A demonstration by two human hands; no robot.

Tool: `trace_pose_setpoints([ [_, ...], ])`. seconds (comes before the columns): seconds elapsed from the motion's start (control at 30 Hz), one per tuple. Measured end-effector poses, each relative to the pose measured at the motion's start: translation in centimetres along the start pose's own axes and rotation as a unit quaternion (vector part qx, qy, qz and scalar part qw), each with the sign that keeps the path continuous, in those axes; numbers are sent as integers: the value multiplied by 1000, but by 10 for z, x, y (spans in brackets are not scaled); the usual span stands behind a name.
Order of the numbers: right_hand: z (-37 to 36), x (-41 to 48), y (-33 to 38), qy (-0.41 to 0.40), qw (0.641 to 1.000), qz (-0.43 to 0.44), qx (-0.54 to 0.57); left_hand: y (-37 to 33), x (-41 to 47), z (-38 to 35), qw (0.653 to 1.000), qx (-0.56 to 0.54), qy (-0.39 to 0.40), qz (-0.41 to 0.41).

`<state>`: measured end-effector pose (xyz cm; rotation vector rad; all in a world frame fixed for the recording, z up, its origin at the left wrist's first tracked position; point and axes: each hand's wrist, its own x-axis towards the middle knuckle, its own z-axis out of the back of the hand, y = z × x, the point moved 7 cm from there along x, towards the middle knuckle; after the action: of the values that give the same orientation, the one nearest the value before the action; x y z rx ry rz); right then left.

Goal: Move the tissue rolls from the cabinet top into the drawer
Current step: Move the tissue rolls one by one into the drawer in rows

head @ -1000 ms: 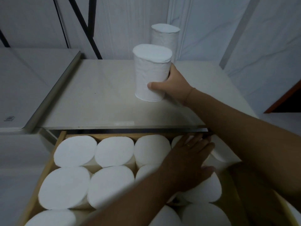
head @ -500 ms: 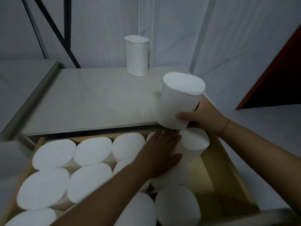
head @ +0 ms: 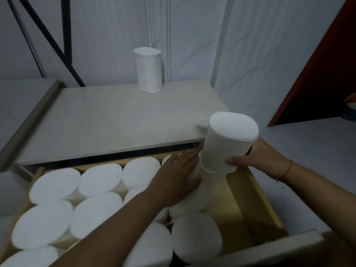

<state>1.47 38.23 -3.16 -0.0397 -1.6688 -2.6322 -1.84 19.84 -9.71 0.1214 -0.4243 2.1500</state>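
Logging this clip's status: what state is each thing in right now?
Drawer: open, mostly filled with stored rolls.
Held roll: nearly upright, over the drawer's right rear.
Far roll: upright on the cabinet top.
Left hand: flat on stored rolls.
Right hand: grips the held roll.

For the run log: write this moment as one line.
right hand: grips tissue roll over drawer | left hand: flat on stored rolls | cabinet top: last roll standing
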Motion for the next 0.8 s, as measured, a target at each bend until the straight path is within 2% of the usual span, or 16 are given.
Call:
trace_pose_setpoints([
  [0.1,1,1,2,9,1000,2,-5,1,0,0,1000,-8,-2,7],
  [0.23,18,3,22,-36,999,30,-25,3,0,-2,1000,-13,-1,7],
  [0.47,23,2,54,-39,979,68,-188,5,0,-3,1000,-21,1,13],
  [0.57,21,-5,60,-12,973,81,-215,3,0,-1,1000,-29,-2,6],
  [0.8,21,-39,58,59,974,84,-202,6,0,-8,1000,-7,19,6],
])
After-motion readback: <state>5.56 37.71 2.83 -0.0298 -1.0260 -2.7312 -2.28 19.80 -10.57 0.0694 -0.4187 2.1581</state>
